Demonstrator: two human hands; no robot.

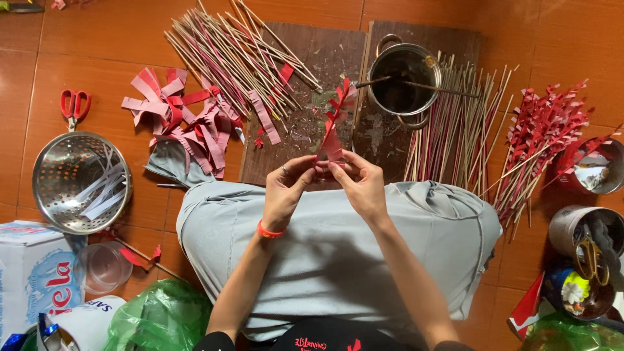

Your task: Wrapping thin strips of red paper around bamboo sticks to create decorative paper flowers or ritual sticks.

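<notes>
**Fringed red stick held at frame centre**

The fringed red paper stick [333, 120] is pinched at its lower end by both hands — left hand [286, 188], right hand [361, 185]; its long axis is tilted up-right towards the metal pot [403, 78]; both hands are equally near.

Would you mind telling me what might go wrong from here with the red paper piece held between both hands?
The fringed red paper strip, pinched by the left hand and right hand, looks thin and might tear. The metal pot close ahead, with sticks resting in it, could be knocked.
</notes>
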